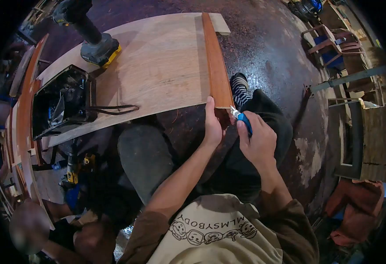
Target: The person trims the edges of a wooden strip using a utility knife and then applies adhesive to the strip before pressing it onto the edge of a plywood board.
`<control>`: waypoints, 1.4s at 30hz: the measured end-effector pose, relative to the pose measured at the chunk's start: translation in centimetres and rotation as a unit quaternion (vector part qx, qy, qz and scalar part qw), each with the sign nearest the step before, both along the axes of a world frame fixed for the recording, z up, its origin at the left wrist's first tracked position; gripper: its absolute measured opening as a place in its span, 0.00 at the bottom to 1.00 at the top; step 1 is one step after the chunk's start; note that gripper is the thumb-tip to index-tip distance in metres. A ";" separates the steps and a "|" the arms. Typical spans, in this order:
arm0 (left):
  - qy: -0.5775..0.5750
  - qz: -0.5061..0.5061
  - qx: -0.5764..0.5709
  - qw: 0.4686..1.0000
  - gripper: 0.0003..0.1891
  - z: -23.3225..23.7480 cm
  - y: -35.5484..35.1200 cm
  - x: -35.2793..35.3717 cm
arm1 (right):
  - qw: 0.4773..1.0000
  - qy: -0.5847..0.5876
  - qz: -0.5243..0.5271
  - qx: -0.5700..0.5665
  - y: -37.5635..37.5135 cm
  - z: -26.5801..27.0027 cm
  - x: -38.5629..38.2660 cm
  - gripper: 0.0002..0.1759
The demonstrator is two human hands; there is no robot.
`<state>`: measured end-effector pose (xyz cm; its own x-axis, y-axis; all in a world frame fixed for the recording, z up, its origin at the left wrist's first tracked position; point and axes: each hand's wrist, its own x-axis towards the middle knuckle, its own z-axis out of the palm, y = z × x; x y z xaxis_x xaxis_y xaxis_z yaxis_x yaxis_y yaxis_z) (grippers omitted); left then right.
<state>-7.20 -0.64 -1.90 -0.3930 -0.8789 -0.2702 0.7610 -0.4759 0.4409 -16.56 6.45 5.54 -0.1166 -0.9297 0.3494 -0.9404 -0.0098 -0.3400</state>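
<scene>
A long reddish-brown wooden strip (217, 66) lies along the right end of a pale plywood board (162, 57). My left hand (213, 123) grips the strip's near end, the thumb on top and the fingers underneath. In my right hand (259, 138) is a blue utility knife (244, 121), its metal tip at the near right corner of the strip. The knife's tip is close to the fingers of my left hand, which are partly hidden under the wood.
On the board stand a cordless drill (98, 48) and a black open case (63, 103) with a cord. Another person (87, 240) sits at the lower left near a yellow drill (73, 174). Wooden frames (362, 136) stand at the right.
</scene>
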 end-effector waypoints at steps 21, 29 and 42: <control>-0.002 -0.007 0.038 0.999 0.34 1.2 0.1 0.1 | 0.999 0.008 0.005 0.047 -0.3 1.4 -0.4 0.11; 0.002 -0.010 0.043 0.999 0.35 0.5 0.0 0.0 | 0.998 0.013 0.023 0.051 -0.5 1.9 -0.8 0.11; 0.064 -0.036 0.076 0.994 0.30 0.1 -0.3 0.1 | 0.998 0.010 0.057 0.027 -1.0 1.3 -1.4 0.13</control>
